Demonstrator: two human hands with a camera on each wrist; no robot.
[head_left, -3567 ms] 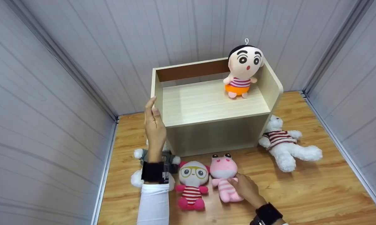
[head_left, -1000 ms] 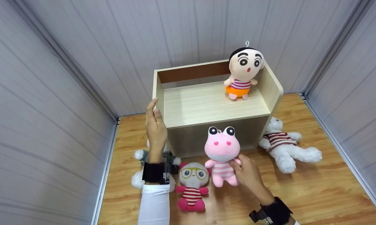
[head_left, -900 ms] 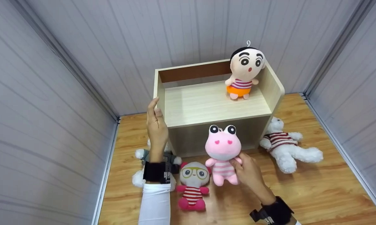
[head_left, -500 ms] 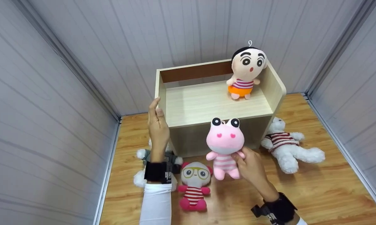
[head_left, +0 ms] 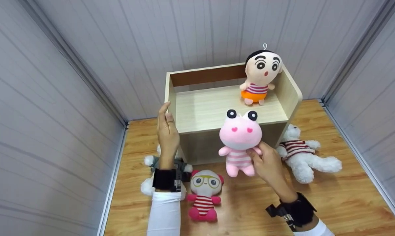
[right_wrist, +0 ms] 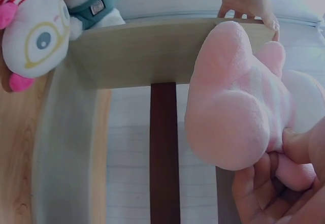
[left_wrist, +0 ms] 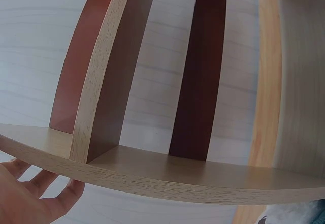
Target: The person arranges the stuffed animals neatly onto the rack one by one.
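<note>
Two plush toys (head_left: 204, 191) — beside shelf (head_left: 217, 108)

Both hands raised forward; left flat, right closed in a grip.

Left hand (head_left: 167, 131): fingers straight and held together, pointing away from the body, palm turned toward the right, thumb alongside. A black wrist strap sits below it, over a white sleeve. Right hand (head_left: 267, 163): raised in front of the body, fingers (right_wrist: 259, 183) and thumb curled and pinching. Forearm angles in from the lower right, with a black wrist strap above a white cuff.
</note>
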